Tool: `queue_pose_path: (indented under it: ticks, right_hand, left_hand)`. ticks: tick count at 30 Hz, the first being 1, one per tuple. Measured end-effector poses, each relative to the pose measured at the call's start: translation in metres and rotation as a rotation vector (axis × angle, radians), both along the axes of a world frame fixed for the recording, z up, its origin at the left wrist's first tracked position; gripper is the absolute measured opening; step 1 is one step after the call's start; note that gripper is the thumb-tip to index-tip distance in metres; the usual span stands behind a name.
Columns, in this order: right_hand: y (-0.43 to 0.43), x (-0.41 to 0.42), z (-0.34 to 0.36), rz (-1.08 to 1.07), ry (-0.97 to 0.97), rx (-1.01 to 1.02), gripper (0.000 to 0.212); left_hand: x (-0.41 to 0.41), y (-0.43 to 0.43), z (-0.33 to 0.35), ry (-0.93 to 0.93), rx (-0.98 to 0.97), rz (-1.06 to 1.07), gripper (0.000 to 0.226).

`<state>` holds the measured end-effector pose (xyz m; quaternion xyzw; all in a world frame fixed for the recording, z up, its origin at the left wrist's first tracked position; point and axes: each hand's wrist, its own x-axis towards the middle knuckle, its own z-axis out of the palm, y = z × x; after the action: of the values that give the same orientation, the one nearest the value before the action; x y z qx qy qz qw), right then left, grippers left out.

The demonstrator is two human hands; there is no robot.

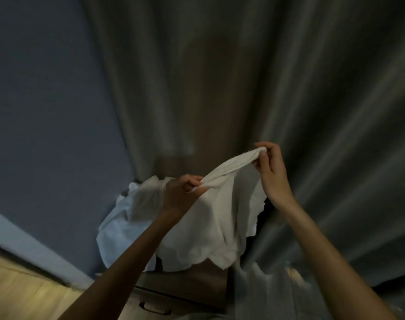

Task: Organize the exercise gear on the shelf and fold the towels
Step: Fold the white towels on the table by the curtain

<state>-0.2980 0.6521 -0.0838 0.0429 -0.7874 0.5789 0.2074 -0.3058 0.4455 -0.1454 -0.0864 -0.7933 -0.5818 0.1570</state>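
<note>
A white towel (210, 218) hangs in the air in front of me, stretched along its top edge between both hands. My left hand (183, 192) pinches that edge at the lower left. Higher up and to the right, my right hand (270, 172) pinches a bunched corner of the same towel. The cloth drapes down below the hands in loose folds. Behind it lies a heap of more white towels (125, 222), partly hidden by my left forearm.
A dark cabinet (185, 287) with a drawer handle (155, 308) stands under the towels. Grey curtains (289, 88) fill the back and right. A blue-grey wall (47, 112) is at left, with wooden floor (24, 292) below it.
</note>
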Motion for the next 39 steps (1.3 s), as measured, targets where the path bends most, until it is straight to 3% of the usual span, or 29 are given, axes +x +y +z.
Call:
queue_pose_path:
  ticks: [5,9,12,16,19,23,24,26,27,31,34,36,39]
  right_hand:
    - [0.000,0.001,-0.006,-0.031,0.002,-0.022,0.017]
    - [0.003,0.004,-0.010,0.003,-0.018,0.006,0.016]
    - [0.006,0.008,-0.010,0.049,-0.007,0.148,0.024]
    - [0.008,0.009,-0.008,0.037,0.034,0.322,0.028]
    - [0.006,0.007,-0.005,0.030,0.027,0.207,0.024]
    - [0.000,-0.002,-0.002,-0.063,-0.040,0.083,0.019]
    - [-0.001,-0.005,0.000,-0.080,-0.062,0.062,0.018]
    - [-0.005,-0.010,0.003,-0.108,-0.110,-0.004,0.016]
    - [-0.008,-0.012,0.005,-0.116,-0.132,-0.045,0.016]
    - [-0.021,-0.017,0.013,-0.130,-0.180,-0.151,0.016]
    - [-0.026,-0.017,0.014,-0.146,-0.208,-0.214,0.015]
    - [-0.027,-0.017,0.014,-0.150,-0.214,-0.246,0.013]
    - [-0.031,-0.015,0.015,-0.163,-0.232,-0.253,0.012]
  left_hand:
    - [-0.004,-0.005,0.001,-0.062,-0.067,0.027,0.030]
    - [-0.005,-0.005,0.002,-0.062,-0.081,-0.128,0.035]
    - [-0.006,-0.003,0.006,-0.049,-0.018,-0.132,0.036]
    - [-0.008,0.000,0.007,0.030,-0.191,-0.102,0.023]
    - [-0.005,-0.002,0.012,0.011,-0.267,-0.126,0.022]
    - [-0.002,-0.005,0.017,0.196,-0.421,-0.121,0.012]
    - [0.000,-0.003,0.019,0.159,-0.386,-0.143,0.010]
    - [0.003,0.001,0.018,0.052,-0.375,-0.181,0.031]
    - [0.004,0.004,0.014,0.012,-0.388,-0.186,0.031]
    - [0.004,0.015,0.008,-0.012,-0.425,-0.141,0.004]
    - [0.007,0.019,-0.003,0.044,-0.464,-0.246,0.025]
    - [0.009,0.019,-0.010,0.118,-0.630,-0.258,0.046]
    - [0.008,0.025,-0.016,0.206,-0.658,-0.198,0.044]
